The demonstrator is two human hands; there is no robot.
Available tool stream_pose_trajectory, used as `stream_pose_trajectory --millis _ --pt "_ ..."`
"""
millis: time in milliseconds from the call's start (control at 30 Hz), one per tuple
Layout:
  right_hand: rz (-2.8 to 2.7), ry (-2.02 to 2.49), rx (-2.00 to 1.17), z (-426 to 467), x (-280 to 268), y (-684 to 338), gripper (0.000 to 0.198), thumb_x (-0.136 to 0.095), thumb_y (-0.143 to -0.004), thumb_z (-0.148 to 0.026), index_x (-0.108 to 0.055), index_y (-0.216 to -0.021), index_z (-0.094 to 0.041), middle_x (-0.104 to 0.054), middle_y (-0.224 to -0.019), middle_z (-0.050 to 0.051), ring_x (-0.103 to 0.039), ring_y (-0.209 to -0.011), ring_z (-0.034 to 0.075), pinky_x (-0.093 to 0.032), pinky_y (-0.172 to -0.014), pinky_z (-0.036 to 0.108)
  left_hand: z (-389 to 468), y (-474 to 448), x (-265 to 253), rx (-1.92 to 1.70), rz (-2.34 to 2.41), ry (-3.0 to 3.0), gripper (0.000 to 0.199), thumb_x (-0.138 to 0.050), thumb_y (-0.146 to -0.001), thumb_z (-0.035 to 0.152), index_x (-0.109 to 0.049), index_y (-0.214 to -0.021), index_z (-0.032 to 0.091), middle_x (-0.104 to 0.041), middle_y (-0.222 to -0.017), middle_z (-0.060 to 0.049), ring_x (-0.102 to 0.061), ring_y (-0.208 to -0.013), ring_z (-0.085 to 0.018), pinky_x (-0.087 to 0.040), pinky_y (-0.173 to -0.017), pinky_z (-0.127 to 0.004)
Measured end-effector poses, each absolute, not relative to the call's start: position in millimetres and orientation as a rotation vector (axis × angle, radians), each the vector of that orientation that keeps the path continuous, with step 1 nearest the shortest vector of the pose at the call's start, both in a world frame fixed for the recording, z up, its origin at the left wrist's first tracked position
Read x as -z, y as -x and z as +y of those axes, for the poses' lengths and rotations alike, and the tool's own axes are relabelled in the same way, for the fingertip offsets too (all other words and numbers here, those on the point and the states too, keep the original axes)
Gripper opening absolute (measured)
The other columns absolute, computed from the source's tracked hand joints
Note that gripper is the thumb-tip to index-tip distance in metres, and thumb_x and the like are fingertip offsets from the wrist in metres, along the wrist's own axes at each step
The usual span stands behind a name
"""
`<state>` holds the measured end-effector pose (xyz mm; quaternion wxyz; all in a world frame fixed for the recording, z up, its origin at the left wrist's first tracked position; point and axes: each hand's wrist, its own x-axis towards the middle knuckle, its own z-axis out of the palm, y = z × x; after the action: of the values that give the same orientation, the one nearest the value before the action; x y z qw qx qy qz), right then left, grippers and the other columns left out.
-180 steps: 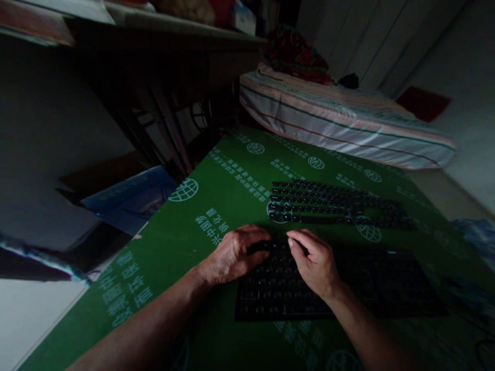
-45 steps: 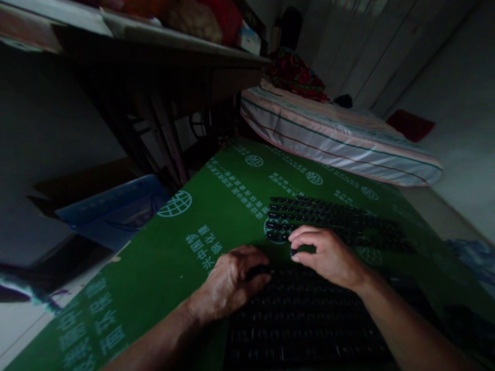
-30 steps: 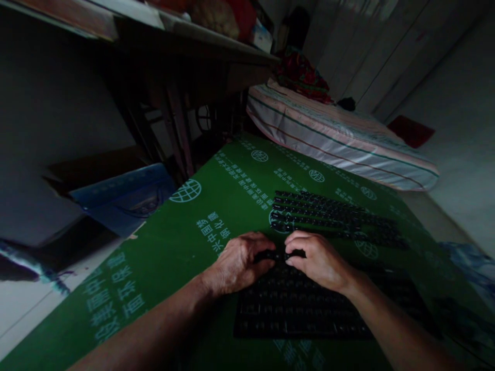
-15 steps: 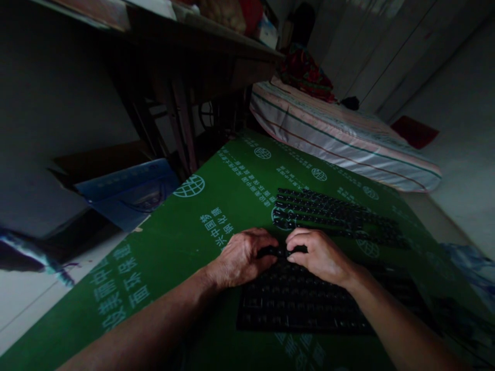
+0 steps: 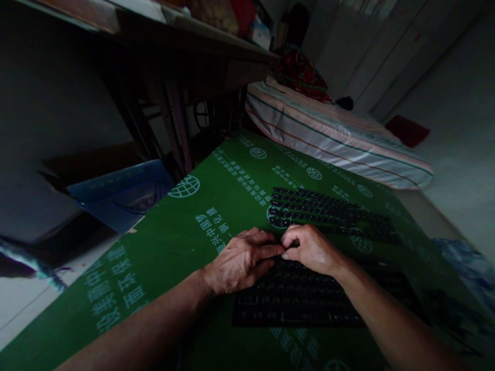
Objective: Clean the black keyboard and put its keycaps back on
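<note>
A black keyboard (image 5: pixel 294 306) lies in front of me on a green printed board. Both my hands meet over its far left edge. My left hand (image 5: pixel 242 260) has bent fingers, with the index finger reaching across to the right fingertips and the thumb lower down by the keys. My right hand (image 5: pixel 313 251) is closed, its thumb and index finger pinched together. Whatever sits between the fingertips is too small and dark to make out. Just beyond the hands, rows of loose black keycaps (image 5: pixel 328 208) are spread on the board.
The green board (image 5: pixel 185 237) carries white lettering and globe marks. A dark wooden table (image 5: pixel 216 62) stands at the back left, a striped mattress (image 5: pixel 328 134) behind. A blue box (image 5: pixel 119 193) is left of the board, and crumpled plastic (image 5: pixel 464 263) lies on the right.
The left index finger has stretched across to the right fingertips. The right hand has closed its pinch, and the dark gap between the hands has narrowed. The view has shifted slightly.
</note>
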<state>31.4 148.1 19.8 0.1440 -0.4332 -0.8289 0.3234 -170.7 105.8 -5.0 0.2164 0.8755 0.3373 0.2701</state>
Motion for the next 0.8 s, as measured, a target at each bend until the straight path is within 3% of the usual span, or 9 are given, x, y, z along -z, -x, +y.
stream_pose_trajectory --millis 233,367,500,800 --pt "-2.289 1.215 -0.89 141.4 -12.2 -34.4 0.013 -0.072 -0.064 -0.004 -0.067 -0.066 -0.016 -0.067 -0.077 0.001 -0.063 -0.072 0.014 -0.051 -0.071 0.027 106.4 169.4 2.6 -0.688 0.931 -2.442 0.033 -0.048 -0.088 0.018 -0.06 -0.119 0.023 -0.063 -0.107 -0.006 -0.057 -0.097 -0.022 -0.047 -0.088 -0.042" --pt "-2.309 1.108 -0.589 123.8 -4.2 -35.7 0.012 -0.063 -0.076 -0.007 -0.07 -0.074 -0.018 -0.069 -0.08 0.004 -0.065 -0.074 0.016 -0.054 -0.072 0.028 106.5 169.0 3.3 -0.71 0.933 -2.448 0.032 -0.047 -0.09 0.02 -0.061 -0.118 0.023 -0.063 -0.109 -0.007 -0.057 -0.098 -0.022 -0.047 -0.088 -0.042" --pt "-2.294 0.996 -0.195 106.1 9.6 -36.7 0.022 -0.051 -0.087 -0.012 -0.071 -0.092 -0.018 -0.07 -0.095 0.009 -0.064 -0.094 0.021 -0.055 -0.086 0.037 106.6 168.8 3.5 -0.732 0.929 -2.459 0.032 -0.047 -0.09 0.021 -0.061 -0.118 0.024 -0.064 -0.11 -0.008 -0.058 -0.098 -0.022 -0.048 -0.087 -0.043" --pt "-2.284 0.951 0.034 97.5 20.7 -35.3 0.027 -0.049 -0.087 -0.006 -0.068 -0.104 -0.013 -0.07 -0.103 0.014 -0.062 -0.106 0.025 -0.054 -0.092 0.041 106.6 168.8 2.0 -0.681 0.933 -2.463 0.033 -0.045 -0.091 0.02 -0.061 -0.119 0.023 -0.063 -0.111 -0.008 -0.057 -0.1 -0.022 -0.047 -0.089 -0.042"
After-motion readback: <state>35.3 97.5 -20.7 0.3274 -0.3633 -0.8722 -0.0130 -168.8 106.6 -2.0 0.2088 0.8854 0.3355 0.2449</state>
